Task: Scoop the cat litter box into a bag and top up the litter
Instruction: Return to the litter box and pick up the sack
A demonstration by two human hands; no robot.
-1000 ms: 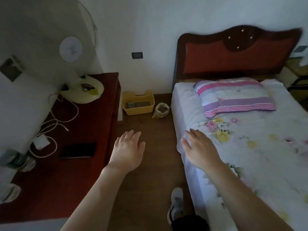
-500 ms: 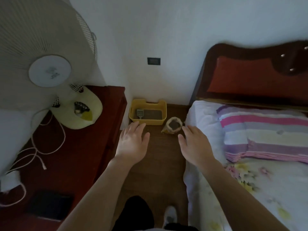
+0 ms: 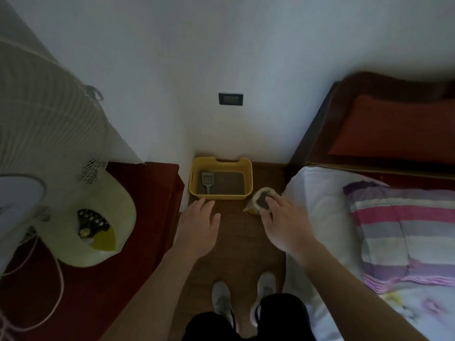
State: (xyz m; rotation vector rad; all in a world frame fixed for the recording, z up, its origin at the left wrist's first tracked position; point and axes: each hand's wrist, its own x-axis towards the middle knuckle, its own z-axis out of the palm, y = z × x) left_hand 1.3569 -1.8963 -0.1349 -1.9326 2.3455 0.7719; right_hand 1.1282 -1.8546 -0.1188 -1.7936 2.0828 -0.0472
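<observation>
Now the person has come up the narrow strip of floor: the shoes (image 3: 221,301) stand side by side short of the litter box (image 3: 248,178), which a second ago was only a small yellow shape at the far end of the aisle. Both hands have come forward too. The left hand (image 3: 197,227) is empty, its fingers straight and loosely spread, and its tips fall just short of the litter box's near wall. The right hand (image 3: 283,222) is just as slack and empty. It reaches to the right of the litter box, fingertips over the mouth of the bag (image 3: 256,203); whether they touch it I cannot tell, and the person may yet be standing well above it. That bag sits on the floor just beside the litter box's near right corner, its top open on something dark. At the left inside the litter box, the grey scoop (image 3: 207,180) lies on the litter, handle toward the person. By my reading the approach is over and nothing has been scooped; taking up scoop and bag comes next.
</observation>
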